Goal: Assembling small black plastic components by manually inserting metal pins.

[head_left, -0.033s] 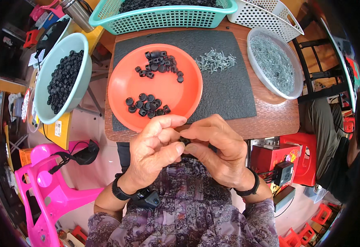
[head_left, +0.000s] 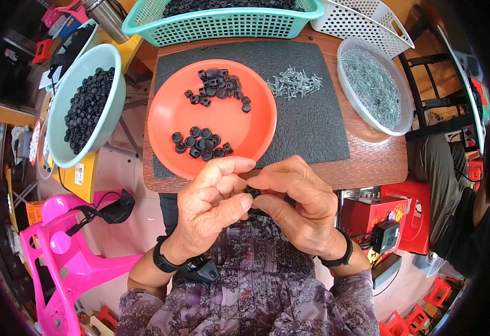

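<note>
In front of my chest, just past the near edge of the table (head_left: 368,173), my two hands meet at the fingertips. A small dark part (head_left: 252,191), mostly covered by the fingers, is pinched between them. My left hand (head_left: 205,201) closes thumb and curled fingers at its left side. From the other side, my right hand (head_left: 301,201) holds it with thumb and forefinger. Beyond the hands lies a round orange tray (head_left: 250,131) with two groups of small black plastic parts. Round black caps (head_left: 200,143) form the nearer group; the farther black pieces (head_left: 217,84) look mixed.
Under the tray lies a black mat (head_left: 312,129) bearing a pile of thin metal pins (head_left: 295,83). A clear tub (head_left: 345,103) of similar metal pieces stands right. At left is a pale green basin (head_left: 60,129) of black parts; a green basket (head_left: 222,28) stands behind. A pink chair (head_left: 65,269) is lower left.
</note>
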